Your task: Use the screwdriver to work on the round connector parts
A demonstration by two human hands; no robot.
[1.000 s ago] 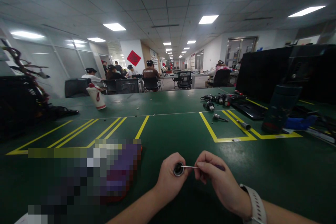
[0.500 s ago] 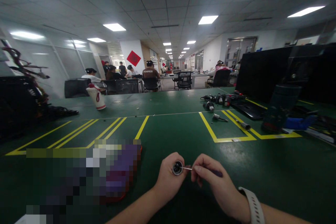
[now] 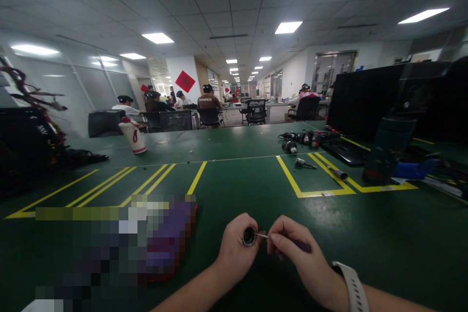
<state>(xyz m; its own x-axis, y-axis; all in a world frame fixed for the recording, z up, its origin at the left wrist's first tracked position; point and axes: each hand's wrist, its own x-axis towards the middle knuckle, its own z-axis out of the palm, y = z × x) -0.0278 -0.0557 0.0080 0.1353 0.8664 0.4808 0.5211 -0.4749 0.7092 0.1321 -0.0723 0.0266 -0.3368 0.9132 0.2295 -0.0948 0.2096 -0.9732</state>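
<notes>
My left hand (image 3: 236,246) is closed around a small cylindrical part (image 3: 249,236) with a metal rim. Its round, dark open end faces up towards me, and the fingers hide the rest. My right hand (image 3: 294,243) grips a screwdriver (image 3: 302,245) with a dark purple handle and a thin metal shaft. The shaft points left, with its end at the right edge of the part's rim; I cannot tell whether it touches. Both hands are above the green table (image 3: 234,180), near its front.
A pixelated purple item (image 3: 170,239) lies left of my hands. Ahead on the right are metal parts (image 3: 305,164), power tool parts (image 3: 291,147), a dark bottle (image 3: 389,151) and a black monitor (image 3: 365,97). A white cup (image 3: 132,136) stands back left. Several people sit beyond.
The screwdriver's tip has come from inside the part's opening to its right rim. The part has turned slightly in my left hand, and its inside looks darker.
</notes>
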